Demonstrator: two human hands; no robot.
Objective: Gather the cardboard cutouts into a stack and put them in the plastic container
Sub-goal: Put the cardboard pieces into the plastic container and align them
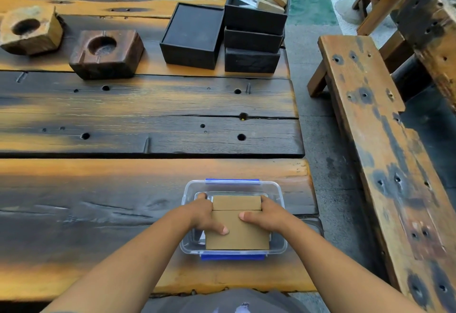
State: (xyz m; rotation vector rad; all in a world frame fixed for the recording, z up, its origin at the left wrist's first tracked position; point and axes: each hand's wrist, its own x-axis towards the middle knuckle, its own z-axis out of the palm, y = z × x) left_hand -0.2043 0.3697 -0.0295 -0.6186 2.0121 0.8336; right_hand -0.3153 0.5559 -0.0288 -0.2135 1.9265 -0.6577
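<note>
Soft, even daylight over my table (148, 120), no hard shadows | faint shade beneath my forearms, lower frame | dull sheen on the container (278, 214) rim | wide-angle bowing at the edges, bench (370, 140) at right leaning | slightly soft overall, corners softest

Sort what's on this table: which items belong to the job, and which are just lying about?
Job:
cardboard stack
plastic container
left hand
right hand

Lying about:
two wooden blocks with round hollows
black boxes
bench
</note>
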